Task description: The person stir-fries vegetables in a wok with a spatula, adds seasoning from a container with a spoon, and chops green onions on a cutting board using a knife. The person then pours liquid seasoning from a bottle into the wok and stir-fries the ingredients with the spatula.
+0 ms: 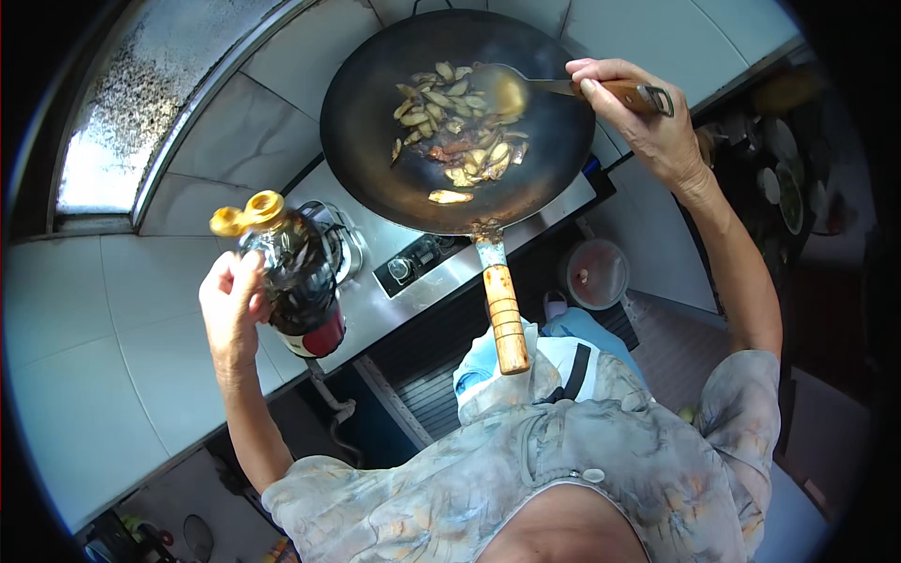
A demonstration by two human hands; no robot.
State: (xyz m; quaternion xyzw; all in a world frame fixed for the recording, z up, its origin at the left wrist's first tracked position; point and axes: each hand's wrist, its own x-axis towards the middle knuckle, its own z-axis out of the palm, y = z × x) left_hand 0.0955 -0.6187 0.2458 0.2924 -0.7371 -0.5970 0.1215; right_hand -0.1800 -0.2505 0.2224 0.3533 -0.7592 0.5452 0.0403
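Note:
My left hand [236, 299] grips a dark sauce bottle [299, 281] by its side, to the left of the stove. The bottle's yellow flip cap [246, 211] is lifted open and its mouth faces up. In my right hand [647, 119] is the wooden handle of a metal ladle [507, 91], its bowl resting among the food in the wok. Browned slices of food [436, 105] lie in the black wok [373, 155], along with some reddish-brown pieces [450, 151]. The wok's wooden handle [505, 320] points towards my body, with no hand on it.
Beneath the wok is a steel gas stove [401, 302] with a control knob [400, 268]; a second burner [345, 239] sits behind the bottle. A plastic bin [598, 274] stands on the floor. Several dishes [781, 169] are at the right. A window [134, 119] is at upper left.

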